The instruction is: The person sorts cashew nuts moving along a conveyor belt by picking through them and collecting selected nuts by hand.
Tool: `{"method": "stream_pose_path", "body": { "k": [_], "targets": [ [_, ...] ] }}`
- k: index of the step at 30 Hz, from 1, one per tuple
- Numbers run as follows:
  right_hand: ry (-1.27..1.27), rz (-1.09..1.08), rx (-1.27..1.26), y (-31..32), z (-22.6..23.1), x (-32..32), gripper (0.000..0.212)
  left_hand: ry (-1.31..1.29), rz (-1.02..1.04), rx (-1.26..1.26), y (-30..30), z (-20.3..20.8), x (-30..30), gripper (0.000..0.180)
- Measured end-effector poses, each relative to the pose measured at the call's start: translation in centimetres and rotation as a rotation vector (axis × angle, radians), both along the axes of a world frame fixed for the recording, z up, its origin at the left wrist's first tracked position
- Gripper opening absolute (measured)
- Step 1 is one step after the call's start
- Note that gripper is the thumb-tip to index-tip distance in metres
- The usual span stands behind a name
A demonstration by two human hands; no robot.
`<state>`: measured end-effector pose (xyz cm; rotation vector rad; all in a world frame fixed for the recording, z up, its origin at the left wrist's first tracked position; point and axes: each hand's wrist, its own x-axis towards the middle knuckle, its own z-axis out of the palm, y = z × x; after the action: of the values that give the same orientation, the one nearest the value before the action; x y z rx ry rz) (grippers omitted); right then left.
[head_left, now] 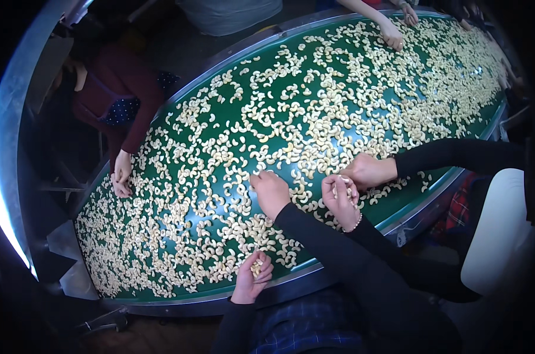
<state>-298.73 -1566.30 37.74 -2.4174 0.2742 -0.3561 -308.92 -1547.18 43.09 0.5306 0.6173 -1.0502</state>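
Observation:
Pale cashew nuts [214, 192] lie scattered over a green conveyor belt [248, 203]. Close to the belt's near rim, my left hand [251, 281] is turned up with its fingers curled around several cashews [256, 268]. My right hand [271, 193] reaches farther onto the belt, back of the hand up. Its fingers are bent together down at the nuts, and what they hold, if anything, is hidden.
At my right a co-worker's hands [341, 203] work over the belt, one cupping cashews. Across stands a person in a dark red sleeve [140, 106]; another person's hand [391, 35] is at the far side. A metal rim [291, 277] edges the belt. A white chair back [495, 230] is at right.

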Motion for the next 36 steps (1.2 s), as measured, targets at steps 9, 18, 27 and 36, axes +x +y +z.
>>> {"method": "stream_pose_path", "body": {
  "k": [9, 18, 27, 36],
  "targets": [
    [0.109, 0.130, 0.081, -3.1, -0.1, -2.0, 0.015, -0.039, 0.121, 0.004, -0.1, 1.1, -0.7, 0.028],
    [0.030, 0.130, -0.059, -3.7, -1.0, 3.6, 0.008, -0.032, 0.170, 0.032, -2.7, 1.3, -1.4, 0.029],
    [0.125, 0.393, 0.268, -7.5, -1.8, 3.9, 0.029, -0.022, 0.214, -0.014, -6.6, 1.0, -0.4, 0.029],
    [0.070, 0.443, 0.132, -7.9, -1.1, 4.9, 0.026, -0.055, 0.250, -0.031, -7.2, 1.2, -1.5, 0.030]
  ]
}}
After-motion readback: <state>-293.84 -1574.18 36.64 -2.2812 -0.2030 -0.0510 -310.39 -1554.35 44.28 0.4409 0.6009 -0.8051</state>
